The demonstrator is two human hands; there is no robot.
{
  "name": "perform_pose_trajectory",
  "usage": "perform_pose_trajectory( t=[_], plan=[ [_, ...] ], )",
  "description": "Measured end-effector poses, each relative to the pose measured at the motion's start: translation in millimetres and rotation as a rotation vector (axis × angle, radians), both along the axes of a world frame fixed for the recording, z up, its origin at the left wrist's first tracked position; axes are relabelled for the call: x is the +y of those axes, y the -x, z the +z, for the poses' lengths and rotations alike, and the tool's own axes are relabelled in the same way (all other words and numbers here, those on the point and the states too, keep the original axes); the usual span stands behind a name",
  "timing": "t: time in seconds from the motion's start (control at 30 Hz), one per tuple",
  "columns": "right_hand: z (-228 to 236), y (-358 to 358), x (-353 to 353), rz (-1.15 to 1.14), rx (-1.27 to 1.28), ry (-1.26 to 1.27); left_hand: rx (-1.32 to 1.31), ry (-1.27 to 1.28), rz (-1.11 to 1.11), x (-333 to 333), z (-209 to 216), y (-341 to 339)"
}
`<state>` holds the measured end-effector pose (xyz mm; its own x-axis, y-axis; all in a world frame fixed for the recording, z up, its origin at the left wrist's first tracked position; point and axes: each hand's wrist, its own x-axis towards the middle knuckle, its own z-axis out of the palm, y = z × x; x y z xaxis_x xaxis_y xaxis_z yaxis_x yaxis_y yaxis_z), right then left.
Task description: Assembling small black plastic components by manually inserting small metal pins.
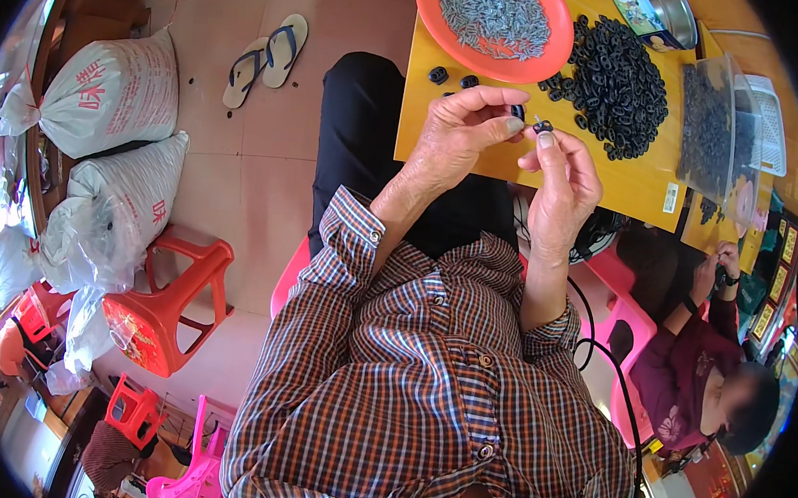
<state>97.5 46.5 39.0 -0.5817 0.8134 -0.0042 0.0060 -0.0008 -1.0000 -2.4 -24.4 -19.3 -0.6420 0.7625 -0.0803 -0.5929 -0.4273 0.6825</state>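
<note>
Both my hands are raised over the front edge of the yellow table [625, 193], close together. A small black plastic part [518, 111] is pinched between the thumb and fingers of my left hand [458, 133]. In the fingertips of my right hand [566, 173] sits another small black plastic part [543, 127], with what looks like a thin grey screw standing up from it. The two parts are slightly apart. Beyond my hands lie a red plate [425, 6] heaped with small grey screws [494, 15] and a large pile of black ring-like parts [618, 89].
A few loose black parts [439, 74] lie left of my hands. At the right stand a clear plastic bin [707, 122] and a white basket [767, 122]. A co-worker [700, 381] sits at the right. Full white sacks [119, 91] and a red stool [168, 302] are at the left.
</note>
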Motion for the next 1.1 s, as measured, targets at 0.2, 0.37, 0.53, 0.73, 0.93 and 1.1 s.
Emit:
perform_pose_trajectory(
  t=[0.2,0.37,0.53,0.73,0.93,1.1],
  plan=[
    [-1.0,-4.0,5.3,-0.013,-0.037,0.062,-0.1,-0.052,-0.007,-0.7,-0.3,2.1],
    [1.1,-4.1,6.7,0.021,-0.1,0.073,-0.12,-0.047,-0.019,-0.8,-0.3,1.7],
    [1.2,-5.1,8.5,0.041,-0.161,0.065,-0.055,-0.042,-0.047,-2.2,-0.9,2.2],
    [-3.5,-5.7,10.2,0.066,-0.162,0.055,-0.058,0.021,-0.05,-1.5,1.4,1.4],
    [0.1,-3.7,8.3,0.078,-0.199,0.051,-0.008,0.029,-0.072,-3.0,-3.2,2.4],
    [-1.6,-4.6,8.4,0.081,-0.204,0.045,0.012,0.065,-0.089,-3.7,-3.4,3.3]
  ],
)
